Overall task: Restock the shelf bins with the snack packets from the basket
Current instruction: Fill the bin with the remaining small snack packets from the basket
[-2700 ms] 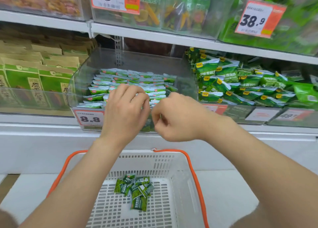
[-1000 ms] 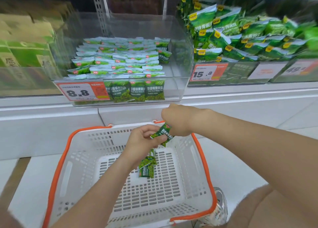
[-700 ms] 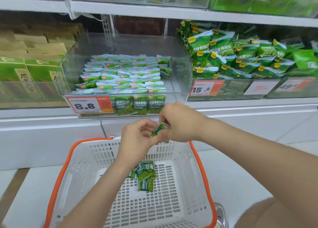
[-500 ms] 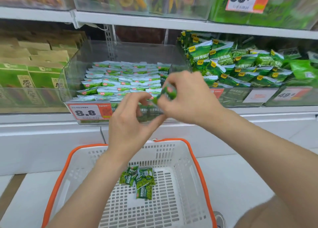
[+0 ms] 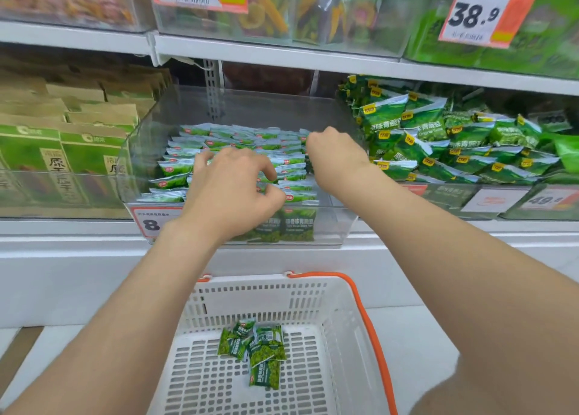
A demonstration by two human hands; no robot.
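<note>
Right hand (image 5: 336,154) reaches into the clear bin (image 5: 238,107) at its back right, knuckles up and fingertips hidden, so I cannot tell if it grips anything. Left hand (image 5: 232,189) curls over the packets (image 5: 175,167) standing in rows. Thumb and forefinger nearly meet at a packet edge, but a pinch cannot be confirmed. The left wrist covers most of the tag (image 5: 150,223) — only an "8" shows. Loose packets (image 5: 260,348) lie heaped in the white, orange-rimmed basket (image 5: 344,314) below, on a pale floor (image 5: 416,336). White shelf (image 5: 282,54) above — its bins cut off and blurred.
</note>
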